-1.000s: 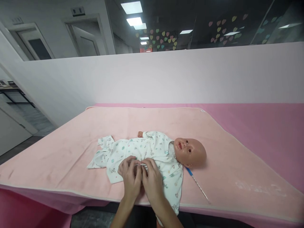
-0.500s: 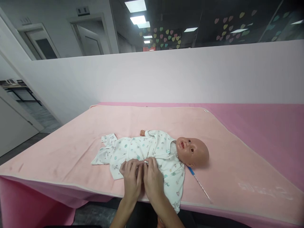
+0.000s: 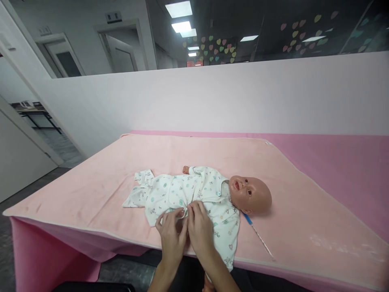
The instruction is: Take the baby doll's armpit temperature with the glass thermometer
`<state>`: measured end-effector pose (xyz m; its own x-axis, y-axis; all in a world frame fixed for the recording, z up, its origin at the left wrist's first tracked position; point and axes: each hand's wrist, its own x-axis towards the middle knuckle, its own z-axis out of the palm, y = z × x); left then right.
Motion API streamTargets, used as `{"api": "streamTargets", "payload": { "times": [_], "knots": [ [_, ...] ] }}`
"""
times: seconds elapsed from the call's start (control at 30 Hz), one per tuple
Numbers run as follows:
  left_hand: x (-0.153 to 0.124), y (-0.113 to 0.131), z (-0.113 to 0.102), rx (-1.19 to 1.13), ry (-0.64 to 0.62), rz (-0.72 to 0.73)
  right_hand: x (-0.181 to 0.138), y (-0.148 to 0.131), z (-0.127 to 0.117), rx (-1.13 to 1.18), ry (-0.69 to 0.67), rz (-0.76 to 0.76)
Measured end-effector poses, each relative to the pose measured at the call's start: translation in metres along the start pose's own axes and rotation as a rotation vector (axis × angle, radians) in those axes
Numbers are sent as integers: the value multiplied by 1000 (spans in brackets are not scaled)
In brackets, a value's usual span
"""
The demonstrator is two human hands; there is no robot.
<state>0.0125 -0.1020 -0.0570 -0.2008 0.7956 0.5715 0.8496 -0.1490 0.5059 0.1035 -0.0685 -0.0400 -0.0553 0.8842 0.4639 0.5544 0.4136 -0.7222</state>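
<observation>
Your right hand (image 3: 197, 207) bunches its fingertips at the gown's (image 3: 173, 192) near side; your left (image 3: 183, 211) curves beside it. Whether either pinches cloth, I can't tell. The doll (image 3: 251, 194) lies face-up at 12 o'clock, head toward 2; a blue-ended stick (image 3: 258, 235) points toward 4. Blanket tag (image 3: 268, 142) at 2, door sign (image 3: 113, 17) at 11: both unreadable.

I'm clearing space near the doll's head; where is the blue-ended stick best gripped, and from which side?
Probably the middle of its pale shaft, pinched from the picture's right: that thin stretch lies exposed on the peach blanket, while the blue end sits close to the doll's head, leaving less room.
</observation>
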Motion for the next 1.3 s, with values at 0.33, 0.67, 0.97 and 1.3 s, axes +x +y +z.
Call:
{"api": "streamTargets", "payload": {
  "times": [0.33,0.67,0.97,1.3],
  "knots": [
    [16,14,-8,68,-19,-27,-3,5,-1,158,-2,60],
    [21,14,-13,93,51,62,-2,2,-6,181,-22,83],
    [25,10,-7,131,34,171,-1,10,-2,150,5,29],
    [70,4,-20,-105,59,152,-21,11,-36,135,293,-76]
  ]
}}
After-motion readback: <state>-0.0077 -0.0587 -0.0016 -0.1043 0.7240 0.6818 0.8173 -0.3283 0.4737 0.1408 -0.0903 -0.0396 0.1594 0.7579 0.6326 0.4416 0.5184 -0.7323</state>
